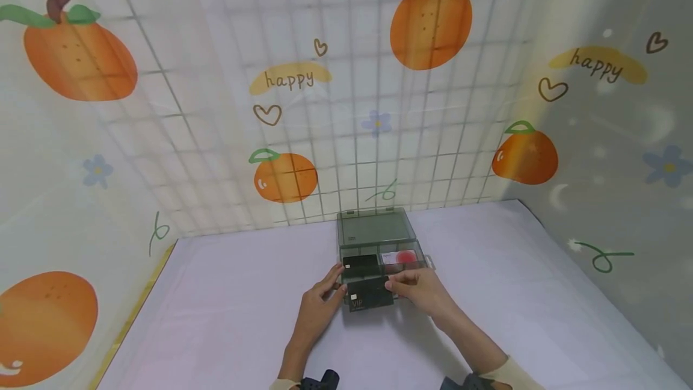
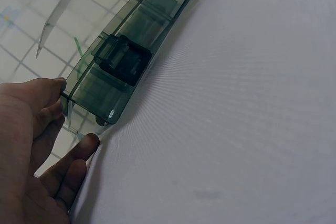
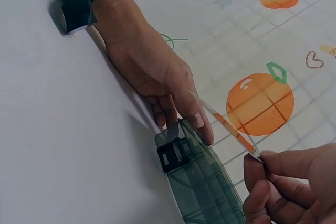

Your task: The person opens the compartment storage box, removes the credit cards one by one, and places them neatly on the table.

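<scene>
A translucent green plastic box stands on the table with its lid raised at the back. My left hand holds the box's left end, thumb at the near corner and a finger along the side. My right hand pinches the right edge of a black card marked VIP, tilted above the box's front. In the right wrist view this card shows nearly edge-on. Another black card lies in the box's back left compartment, beside a white card with a red circle. The front compartments are mostly hidden.
The table has a white cover. Behind it and at both sides hang pale curtains printed with oranges, hearts and "happy". A dark latch juts from the box's front. Dark bands with devices sit on the wrists.
</scene>
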